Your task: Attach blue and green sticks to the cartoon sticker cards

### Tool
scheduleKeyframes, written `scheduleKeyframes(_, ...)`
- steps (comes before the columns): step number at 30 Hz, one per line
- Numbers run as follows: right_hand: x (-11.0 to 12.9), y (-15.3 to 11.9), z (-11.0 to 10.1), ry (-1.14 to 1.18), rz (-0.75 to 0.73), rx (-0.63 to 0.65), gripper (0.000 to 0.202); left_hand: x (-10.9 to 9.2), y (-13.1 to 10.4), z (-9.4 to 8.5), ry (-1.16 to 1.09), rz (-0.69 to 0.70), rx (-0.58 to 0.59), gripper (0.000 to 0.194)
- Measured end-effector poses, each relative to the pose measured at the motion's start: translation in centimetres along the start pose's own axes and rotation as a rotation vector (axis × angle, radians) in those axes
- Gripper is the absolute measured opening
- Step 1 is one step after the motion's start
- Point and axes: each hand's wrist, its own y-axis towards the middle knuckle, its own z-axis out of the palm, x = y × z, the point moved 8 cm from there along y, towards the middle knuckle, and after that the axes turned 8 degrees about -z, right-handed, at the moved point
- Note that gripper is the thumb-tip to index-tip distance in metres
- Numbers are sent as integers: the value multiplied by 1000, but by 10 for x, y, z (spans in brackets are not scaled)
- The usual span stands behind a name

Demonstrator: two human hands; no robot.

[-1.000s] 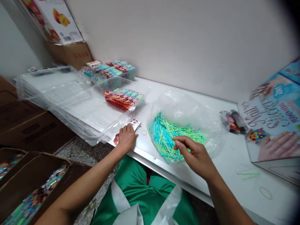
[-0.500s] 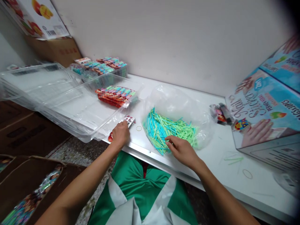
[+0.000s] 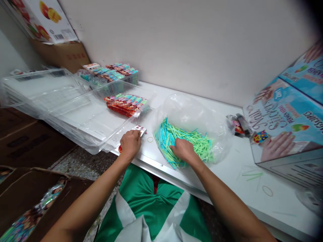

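My left hand (image 3: pixel 130 144) is closed around a small printed packet (image 3: pixel 141 129) at the table's front edge; white and red parts of it show past the fingers. My right hand (image 3: pixel 183 149) reaches into the blue and green thin sticks (image 3: pixel 199 144), which lie in an open clear plastic bag (image 3: pixel 186 107). Its fingers are bent down among the sticks, and their tips are hidden. Left of the bag, a row of red and blue packets (image 3: pixel 126 105) lies in a clear plastic tray (image 3: pixel 94 148).
A filled container (image 3: pixel 131 78) stands against the wall. Nail-sticker boxes (image 3: pixel 285 117) are at the right, with small dark packets (image 3: pixel 237 125) beside them. Loose green sticks (image 3: pixel 252 175) and a rubber band (image 3: pixel 267 191) lie on the white table (image 3: pixel 227 178). An open carton (image 3: pixel 45 171) is at lower left.
My right hand has moved left and further up, from the front edge of the stick pile into it. My left hand stays in nearly the same place with the packet.
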Motion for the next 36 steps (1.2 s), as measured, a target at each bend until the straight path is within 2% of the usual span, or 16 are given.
scheduleKeyframes(3,-3,11,0,-2,-20,22,28,-3,-4,-24,-122,-35,-111,34)
scheduleKeyframes(7,-15,20,-11,1,-49,22,31,-7,-10,-53,-431,-38,-195,26)
scheduleKeyframes(9,-19,21,-19,-1,-70,4,34,-8,-11,-64,-596,-50,-214,23)
scheduleKeyframes(12,-17,19,-30,-5,-106,-26,36,-13,-8,-72,-833,-55,-175,24)
scheduleKeyframes(16,-11,16,-45,-29,-148,-90,32,-33,4,-70,-971,3,-100,29)
scheduleKeyframes(24,-4,6,-63,47,-346,-244,20,-70,44,-50,-1106,73,-84,27)
scheduleKeyframes(27,11,-1,-68,4,-447,-294,17,-94,49,-36,-1199,84,-33,25)
scheduleKeyframes(30,25,-6,-70,21,-518,-296,18,-125,40,-27,-1227,169,83,25)
scheduleKeyframes(31,26,-7,-70,81,-518,-291,17,-130,37,-26,-1243,174,101,25)
scheduleKeyframes(33,19,-7,-71,324,-473,-280,16,-126,33,-27,-1341,102,93,24)
scheduleKeyframes(36,0,-9,-76,927,-356,-358,23,-102,27,-22,-1593,-123,99,24)
